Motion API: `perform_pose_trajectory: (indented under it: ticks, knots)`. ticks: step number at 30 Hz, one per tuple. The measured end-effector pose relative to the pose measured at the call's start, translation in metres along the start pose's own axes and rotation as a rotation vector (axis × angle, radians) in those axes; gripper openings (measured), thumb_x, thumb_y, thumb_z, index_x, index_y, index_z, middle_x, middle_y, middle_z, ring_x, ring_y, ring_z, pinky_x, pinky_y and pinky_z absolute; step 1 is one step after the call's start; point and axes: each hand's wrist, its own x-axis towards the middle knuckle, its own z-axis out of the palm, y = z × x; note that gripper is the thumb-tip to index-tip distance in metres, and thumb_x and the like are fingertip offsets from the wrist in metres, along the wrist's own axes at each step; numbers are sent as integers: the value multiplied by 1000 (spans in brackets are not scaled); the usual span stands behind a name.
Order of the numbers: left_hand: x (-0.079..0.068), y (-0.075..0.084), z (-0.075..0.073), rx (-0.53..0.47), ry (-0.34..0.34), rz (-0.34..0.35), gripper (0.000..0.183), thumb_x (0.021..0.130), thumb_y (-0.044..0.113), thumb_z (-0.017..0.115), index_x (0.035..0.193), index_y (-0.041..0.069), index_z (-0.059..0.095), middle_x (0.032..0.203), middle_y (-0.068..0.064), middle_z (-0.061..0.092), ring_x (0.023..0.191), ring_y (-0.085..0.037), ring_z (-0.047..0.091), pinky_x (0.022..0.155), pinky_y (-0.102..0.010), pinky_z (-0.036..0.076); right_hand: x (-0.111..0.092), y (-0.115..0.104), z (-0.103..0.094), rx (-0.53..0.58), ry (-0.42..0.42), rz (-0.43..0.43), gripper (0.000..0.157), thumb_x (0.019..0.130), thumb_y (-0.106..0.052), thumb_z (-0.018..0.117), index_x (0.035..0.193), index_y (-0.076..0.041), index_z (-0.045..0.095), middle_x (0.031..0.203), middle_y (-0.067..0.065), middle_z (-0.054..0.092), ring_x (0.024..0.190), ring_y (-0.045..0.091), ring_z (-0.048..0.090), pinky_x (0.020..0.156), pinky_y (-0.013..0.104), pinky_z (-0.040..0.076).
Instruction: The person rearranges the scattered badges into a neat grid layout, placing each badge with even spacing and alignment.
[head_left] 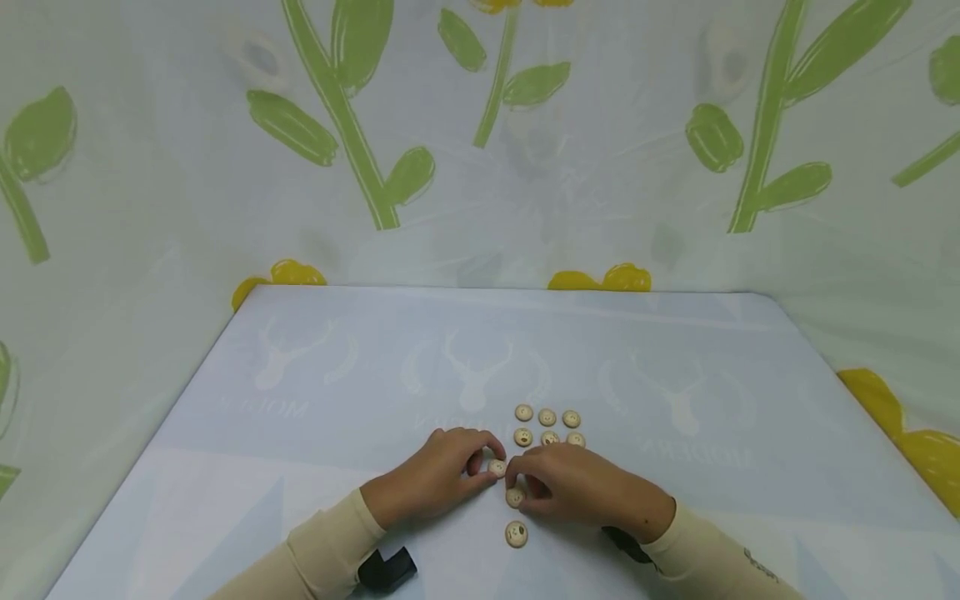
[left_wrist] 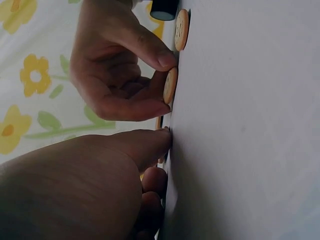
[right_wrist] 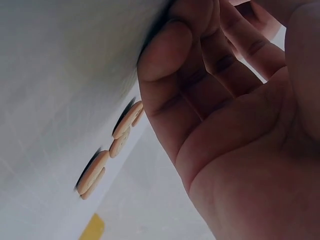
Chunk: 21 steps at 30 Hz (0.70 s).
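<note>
Small round tan discs with face markings lie on the pale tabletop. My left hand (head_left: 438,475) pinches one disc (head_left: 497,468) between thumb and forefinger, close to the surface. Just right of it, my right hand (head_left: 581,487) pinches another disc (head_left: 514,497), which stands tilted on edge in the left wrist view. Nearer to me lies a third disc (head_left: 516,534), untouched, with a dark mouth mark. In the right wrist view the curled fingers of the right hand (right_wrist: 225,110) hide its disc.
Several more discs sit in two short rows beyond the hands, among them a far-left one (head_left: 523,412) and a near-right one (head_left: 575,439). A white tabletop (head_left: 360,350) with faint deer-head prints meets a flowered cloth (head_left: 585,192) behind. Dark wrist-worn devices (head_left: 386,571) hang under the forearms.
</note>
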Motion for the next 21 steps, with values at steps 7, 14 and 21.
perform_pose_trajectory:
  ticks: [7,14,21]
  knots:
    - [0,0,0,-6,0,-10,16,96,29,68,111,23,67,70,16,48,64,2,43,76,-28,36,0,-1,-1,-22,4,-7,14,88,-18,75,101,-18,71,70,-16,51,61,-5,43,58,15,39]
    - [-1,0,1,-14,1,-5,16,96,28,68,111,22,67,71,15,49,65,2,43,73,-27,35,-1,-1,0,-28,2,7,10,89,-20,74,98,-19,71,66,-16,48,59,-5,40,56,16,37]
    - [-1,0,1,-10,7,-11,15,96,29,68,110,23,66,71,16,48,65,2,43,75,-27,35,-2,0,-2,-49,31,4,8,88,-20,73,95,-20,70,66,-15,50,60,-5,42,57,16,38]
